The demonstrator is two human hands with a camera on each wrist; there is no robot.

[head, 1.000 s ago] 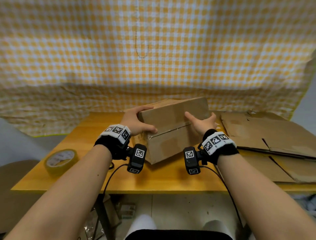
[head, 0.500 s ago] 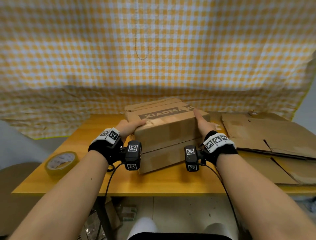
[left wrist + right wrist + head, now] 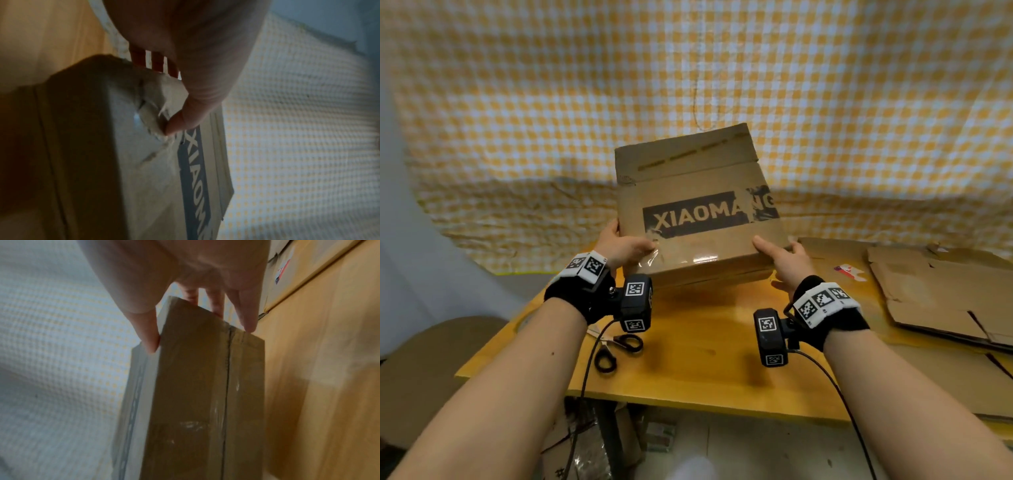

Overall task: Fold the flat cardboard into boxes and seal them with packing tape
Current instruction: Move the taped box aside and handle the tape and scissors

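A folded brown cardboard box [image 3: 698, 219] with a black "XIAOMANG" print is held in the air above the wooden table [image 3: 705, 346], its printed face tilted towards me. Glossy clear tape [image 3: 698, 257] runs along its near edge. My left hand [image 3: 626, 246] grips the near left corner, thumb on the printed face and fingers behind. My right hand [image 3: 777, 255] grips the near right corner the same way. In the left wrist view the thumb [image 3: 180, 120] presses the box [image 3: 123, 170] at a torn corner. The right wrist view shows the taped seam side of the box [image 3: 189, 394] between thumb and fingers [image 3: 246, 318].
Black-handled scissors [image 3: 616, 349] lie on the table under my left wrist. Flat cardboard sheets [image 3: 935, 294] are stacked on the right side, with a red and white sticker [image 3: 847, 270] next to them. A yellow checked cloth [image 3: 688, 85] hangs behind the table.
The box has left the table and risen, turning so its printed face points at me. Both hands shifted to its near corners. The tape roll at the left is out of view.
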